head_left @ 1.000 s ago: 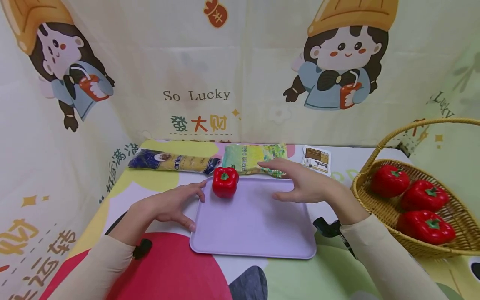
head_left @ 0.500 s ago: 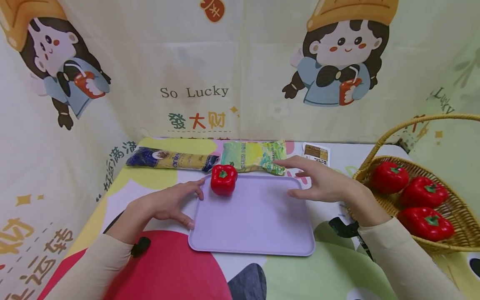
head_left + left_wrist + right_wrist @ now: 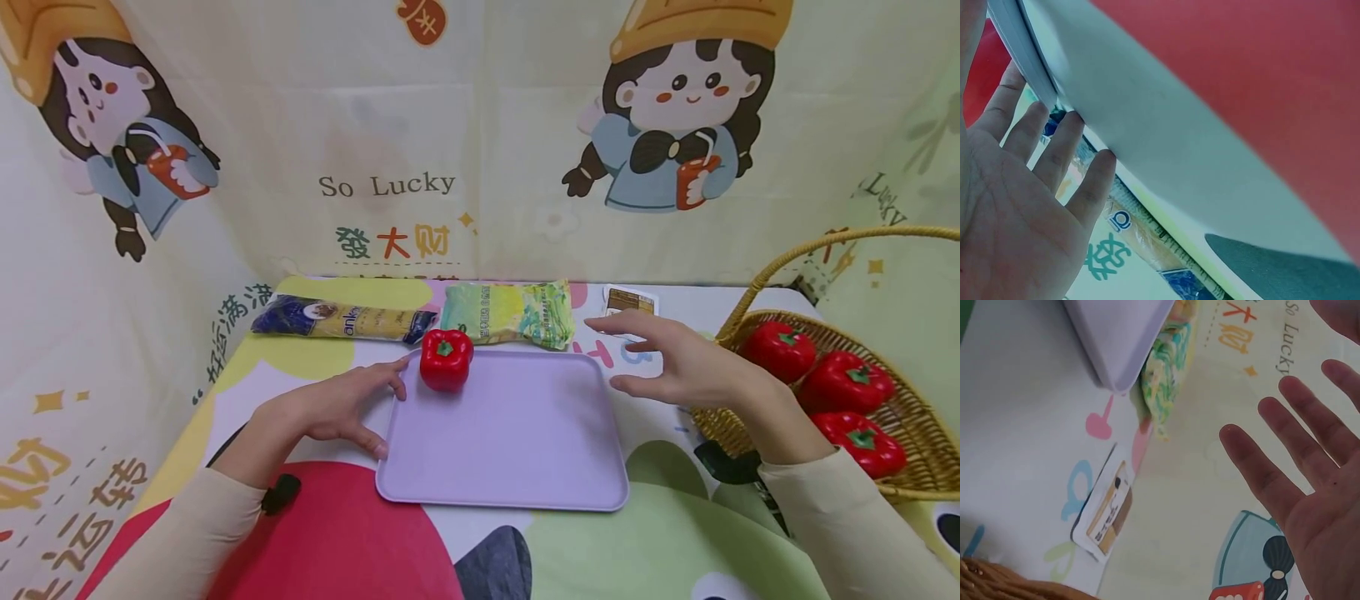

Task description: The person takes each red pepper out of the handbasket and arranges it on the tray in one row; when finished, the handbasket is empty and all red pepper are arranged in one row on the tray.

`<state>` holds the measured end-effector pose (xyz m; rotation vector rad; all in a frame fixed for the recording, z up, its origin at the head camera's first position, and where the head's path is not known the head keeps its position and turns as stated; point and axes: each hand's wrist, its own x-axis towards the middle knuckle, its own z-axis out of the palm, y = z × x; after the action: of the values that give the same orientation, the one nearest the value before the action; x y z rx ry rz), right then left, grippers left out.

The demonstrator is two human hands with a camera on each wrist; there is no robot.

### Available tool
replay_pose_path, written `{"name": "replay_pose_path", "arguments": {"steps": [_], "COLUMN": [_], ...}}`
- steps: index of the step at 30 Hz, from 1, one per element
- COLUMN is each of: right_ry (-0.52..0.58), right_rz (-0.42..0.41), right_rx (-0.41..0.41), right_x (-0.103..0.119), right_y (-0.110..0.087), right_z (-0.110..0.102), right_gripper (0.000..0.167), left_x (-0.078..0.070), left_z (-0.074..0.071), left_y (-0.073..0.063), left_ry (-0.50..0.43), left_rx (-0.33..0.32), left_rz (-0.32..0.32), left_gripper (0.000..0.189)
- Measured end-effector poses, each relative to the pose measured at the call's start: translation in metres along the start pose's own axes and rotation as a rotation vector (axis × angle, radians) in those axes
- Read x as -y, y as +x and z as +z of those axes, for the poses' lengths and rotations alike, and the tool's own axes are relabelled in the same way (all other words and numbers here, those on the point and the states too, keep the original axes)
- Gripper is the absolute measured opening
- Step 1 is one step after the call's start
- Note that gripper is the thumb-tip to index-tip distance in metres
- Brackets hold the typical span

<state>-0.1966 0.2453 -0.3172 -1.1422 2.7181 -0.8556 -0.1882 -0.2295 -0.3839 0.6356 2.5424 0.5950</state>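
One red pepper point(image 3: 446, 360) sits on the tray point(image 3: 504, 446) — I see the left hand point(image 3: 333, 407) spread against its rim, the right hand point(image 3: 678, 364) spread near the basket point(image 3: 927, 454).

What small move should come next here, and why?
Probably bring the right hand to a pepper in the basket: that hand is empty, and the tray, with the left hand at its edge, bears just one pepper, leaving bare room beside it.

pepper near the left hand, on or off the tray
On: in the head view, the red pepper rests inside the rim of the lilac tray, near its far left corner.
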Motion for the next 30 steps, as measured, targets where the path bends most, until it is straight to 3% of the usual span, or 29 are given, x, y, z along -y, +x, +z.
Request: {"name": "replay_pose_path", "arguments": {"steps": [18,24,30], "right_ry": [-0.072,-0.150,-0.130], "right_rz": [0.111,0.100,0.078], "right_rx": [-0.034,-0.088,-0.101], "right_x": [-0.001,-0.003,-0.010], "right_y": [-0.035,-0.050,-0.060], "right_z": [-0.021,-0.032,-0.039], "right_gripper": [0.067,0.070,0.068], "left_x": [-0.002,-0.002,-0.002], "left_z": [-0.001,-0.002,-0.001], "left_y": [0.000,0.000,-0.001], "left_ry": [-0.024,-0.016,-0.022], "left_rx": [0.003,0.000,-0.004], "left_rz": [0.020,0.006,0.000], "left_gripper": [0.071,0.070,0.071]}}
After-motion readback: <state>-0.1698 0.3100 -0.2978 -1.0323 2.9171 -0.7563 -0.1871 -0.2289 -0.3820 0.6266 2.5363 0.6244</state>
